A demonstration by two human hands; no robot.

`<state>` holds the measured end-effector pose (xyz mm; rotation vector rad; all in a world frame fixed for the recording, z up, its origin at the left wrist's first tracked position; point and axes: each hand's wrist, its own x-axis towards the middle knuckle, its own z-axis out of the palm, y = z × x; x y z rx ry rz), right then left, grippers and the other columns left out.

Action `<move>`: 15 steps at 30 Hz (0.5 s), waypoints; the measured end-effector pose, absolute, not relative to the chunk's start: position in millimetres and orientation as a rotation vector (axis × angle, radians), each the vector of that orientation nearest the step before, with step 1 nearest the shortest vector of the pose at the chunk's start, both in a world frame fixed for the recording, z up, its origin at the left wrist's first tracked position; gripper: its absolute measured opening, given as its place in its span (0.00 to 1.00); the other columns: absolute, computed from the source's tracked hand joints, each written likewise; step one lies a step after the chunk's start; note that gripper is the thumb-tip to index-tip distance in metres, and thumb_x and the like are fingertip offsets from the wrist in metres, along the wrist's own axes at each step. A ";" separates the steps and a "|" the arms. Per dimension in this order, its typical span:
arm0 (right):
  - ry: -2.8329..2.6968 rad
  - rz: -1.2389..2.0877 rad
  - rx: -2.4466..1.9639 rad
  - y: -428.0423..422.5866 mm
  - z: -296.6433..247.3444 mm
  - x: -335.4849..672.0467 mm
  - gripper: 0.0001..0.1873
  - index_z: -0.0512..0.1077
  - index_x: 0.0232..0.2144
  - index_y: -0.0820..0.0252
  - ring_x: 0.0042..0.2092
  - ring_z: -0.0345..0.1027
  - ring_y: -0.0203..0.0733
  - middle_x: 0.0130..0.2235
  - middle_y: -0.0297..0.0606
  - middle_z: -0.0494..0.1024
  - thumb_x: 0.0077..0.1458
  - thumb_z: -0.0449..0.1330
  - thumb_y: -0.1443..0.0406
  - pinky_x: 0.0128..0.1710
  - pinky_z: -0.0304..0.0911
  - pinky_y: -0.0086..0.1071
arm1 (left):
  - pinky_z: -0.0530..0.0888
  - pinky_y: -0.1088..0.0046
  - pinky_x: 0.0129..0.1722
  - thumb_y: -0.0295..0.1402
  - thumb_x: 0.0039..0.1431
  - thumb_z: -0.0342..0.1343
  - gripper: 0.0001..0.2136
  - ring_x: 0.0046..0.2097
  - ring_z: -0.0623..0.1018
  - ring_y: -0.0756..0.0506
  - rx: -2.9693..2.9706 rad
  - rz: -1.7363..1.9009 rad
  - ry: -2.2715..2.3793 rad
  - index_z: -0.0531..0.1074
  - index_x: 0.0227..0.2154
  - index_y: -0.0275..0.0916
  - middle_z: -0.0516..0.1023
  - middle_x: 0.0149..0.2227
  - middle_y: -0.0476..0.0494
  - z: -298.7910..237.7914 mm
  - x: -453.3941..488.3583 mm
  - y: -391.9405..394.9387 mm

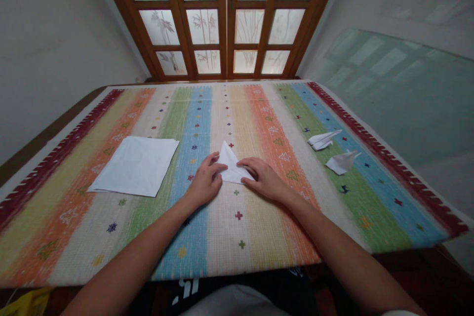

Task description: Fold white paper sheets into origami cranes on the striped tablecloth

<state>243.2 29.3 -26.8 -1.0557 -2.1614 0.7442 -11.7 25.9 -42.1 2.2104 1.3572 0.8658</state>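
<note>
A folded sheet of white paper [230, 165] lies on the striped woven rug [259, 237], its point aimed away from me. My left hand [206, 180] presses its left side with the fingers on the paper. My right hand [262, 179] rests on its right side, fingertips on the fold. Beyond my right hand sit two finished white paper planes [322, 139] [341, 162], both out of reach of my fingers. A stack of square white paper sheets [135, 165] lies left of my left hand, untouched.
The rug covers a table with a dark wooden edge [48, 140]. Behind it stand wooden-framed frosted glass doors [222, 19]. A large glass pane [392, 98] leans along the right side, and a white wall [55, 34] runs along the left.
</note>
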 end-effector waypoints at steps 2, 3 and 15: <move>-2.112 0.797 -1.042 29.6 -26.3 243.2 0.20 0.76 0.53 0.55 0.57 0.74 0.49 0.54 0.45 0.78 0.58 0.66 0.72 0.61 0.68 0.49 | 0.74 0.47 0.65 0.21 0.59 0.58 0.16 0.61 0.78 0.36 2.142 0.843 1.385 0.82 0.47 0.39 0.71 0.66 0.33 -38.5 -11.4 26.2; -2.076 0.824 -1.041 29.8 -26.3 243.0 0.20 0.76 0.52 0.56 0.56 0.74 0.48 0.54 0.45 0.77 0.57 0.66 0.72 0.60 0.69 0.48 | 0.74 0.48 0.64 0.21 0.58 0.58 0.16 0.60 0.79 0.36 2.114 0.831 1.390 0.83 0.46 0.39 0.73 0.65 0.33 -36.3 -11.4 26.5; -1.636 1.303 -1.172 32.5 -33.9 241.1 0.34 0.67 0.61 0.55 0.38 0.74 0.38 0.51 0.45 0.81 0.52 0.69 0.66 0.39 0.73 0.35 | 0.71 0.70 0.39 0.21 0.55 0.56 0.12 0.34 0.74 0.48 1.997 0.844 1.312 0.79 0.39 0.39 0.80 0.37 0.47 -20.1 -7.0 21.7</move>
